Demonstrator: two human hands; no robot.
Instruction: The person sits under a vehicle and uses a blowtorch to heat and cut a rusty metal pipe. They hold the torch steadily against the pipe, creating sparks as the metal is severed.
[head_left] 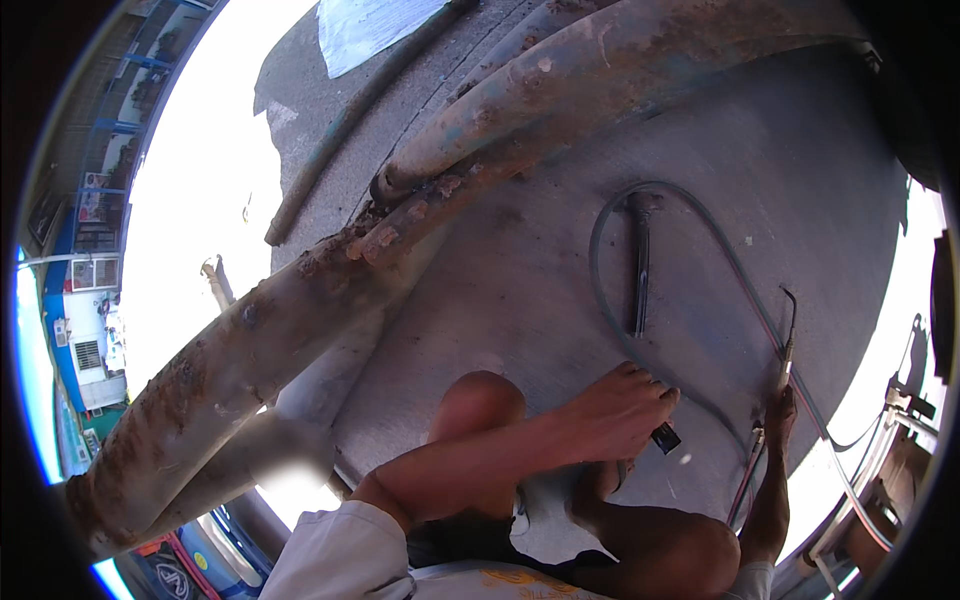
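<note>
My left hand (628, 405) reaches across my knees, its fingers closed round a small object with a black end (665, 438) showing below the knuckles. The rest of that object is hidden in the fist. A small pale spot shows just beside the black end. At the right, my right hand (783, 408) grips a gas torch (789, 345) by its body, the thin bent tip pointing away from me. Two hoses, one reddish and one dark (735, 265), run by the torch. Between the hands and the pipes lies a hammer (642, 270) with a black handle.
Long rusty pipes (270, 330) cross from lower left to upper right. A thinner pipe (330, 160) and a white sheet (365, 35) lie beyond them. The hose loops over the grey floor (520, 260) around the hammer. A metal frame (880, 440) stands at the right.
</note>
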